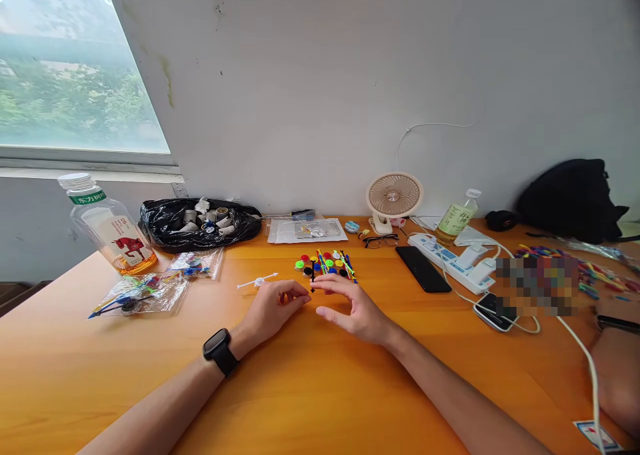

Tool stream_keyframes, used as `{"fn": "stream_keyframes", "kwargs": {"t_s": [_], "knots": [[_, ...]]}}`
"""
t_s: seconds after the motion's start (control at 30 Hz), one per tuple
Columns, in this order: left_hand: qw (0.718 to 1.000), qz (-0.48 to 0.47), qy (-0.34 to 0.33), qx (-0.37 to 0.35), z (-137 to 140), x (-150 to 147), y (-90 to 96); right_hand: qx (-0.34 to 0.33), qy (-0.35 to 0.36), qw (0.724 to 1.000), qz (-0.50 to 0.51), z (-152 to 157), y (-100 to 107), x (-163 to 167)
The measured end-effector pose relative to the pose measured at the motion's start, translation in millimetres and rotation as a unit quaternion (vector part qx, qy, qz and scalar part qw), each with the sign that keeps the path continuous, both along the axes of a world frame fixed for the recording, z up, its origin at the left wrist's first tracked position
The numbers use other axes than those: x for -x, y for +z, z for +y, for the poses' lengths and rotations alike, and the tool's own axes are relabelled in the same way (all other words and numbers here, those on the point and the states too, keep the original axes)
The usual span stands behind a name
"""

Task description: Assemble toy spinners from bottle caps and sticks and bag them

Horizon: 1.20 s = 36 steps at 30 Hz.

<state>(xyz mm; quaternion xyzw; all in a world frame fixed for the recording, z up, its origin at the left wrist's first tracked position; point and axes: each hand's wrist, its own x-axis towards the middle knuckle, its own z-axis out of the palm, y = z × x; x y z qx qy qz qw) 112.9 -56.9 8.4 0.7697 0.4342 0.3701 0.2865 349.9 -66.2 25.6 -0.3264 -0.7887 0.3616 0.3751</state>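
My left hand, with a black watch on its wrist, rests low over the table with thumb and fingertips pinched together. What is in that pinch, if anything, is hidden. Opposite it, my right hand has its thumb apart from its outstretched fingers. A thin black plastic stick with arrow-like ends stands at the fingertips of both hands; which of them touches it I cannot tell. Left of it lies a white stick with a round hub. Just beyond my hands are several coloured discs and coloured sticks.
Bags of parts, a drink bottle and a black plastic bag occupy the left. A fan, glasses, a phone and a power strip stand right. Another person's arm shows at the right edge.
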Motion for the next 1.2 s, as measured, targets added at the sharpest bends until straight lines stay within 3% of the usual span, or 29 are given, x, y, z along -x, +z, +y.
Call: {"fn": "stream_keyframes", "kwargs": {"t_s": [0.13, 0.23, 0.47, 0.97, 1.2], "knots": [[1.0, 0.023, -0.012, 0.004, -1.4, -0.2, 0.0, -0.029, -0.056, 0.998, 0.014, 3.9, -5.5, -0.9], [0.999, 0.046, -0.026, 0.011, -3.1, -0.7, 0.4, -0.057, -0.089, 0.994, -0.033, 6.5, -10.7, -2.1], [0.996, 0.081, 0.033, 0.007, -2.9, 1.3, 0.4, -0.074, -0.094, 0.983, -0.142, 8.1, -18.3, -4.1], [0.995, 0.09, 0.04, -0.011, -1.3, 1.7, -1.6, -0.105, -0.13, 0.98, -0.111, 11.0, -10.8, -4.2], [0.998, 0.051, 0.004, -0.038, -6.1, 1.6, 0.4, -0.115, -0.199, 0.97, -0.079, 9.4, -3.2, -4.3]]}}
